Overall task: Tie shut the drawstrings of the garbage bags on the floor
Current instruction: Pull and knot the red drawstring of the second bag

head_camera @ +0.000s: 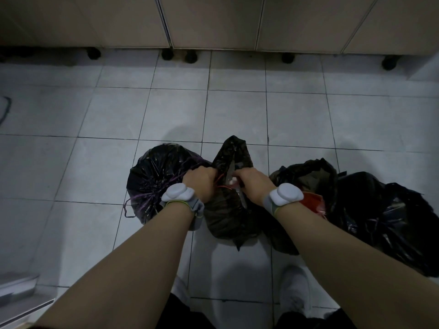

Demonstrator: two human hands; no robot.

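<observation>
Three black garbage bags stand on the tiled floor in front of me. The left bag [154, 179] is gathered at the top with a purple drawstring [142, 198] hanging loose. The middle bag [228, 214] has its mouth partly open, with a red drawstring [219, 180] showing. My left hand [199, 184] and my right hand [255, 184] both grip the rim of the middle bag, fingers closed around the plastic and string. The right bag [380, 217] lies open and slumped, with something red [313, 203] inside.
Beige cabinets [213, 20] on short black feet [167, 54] run along the far wall. My white shoes [295, 290] stand just behind the bags. A pale object [16, 286] sits at the left edge. Grey wrist devices are strapped on both arms.
</observation>
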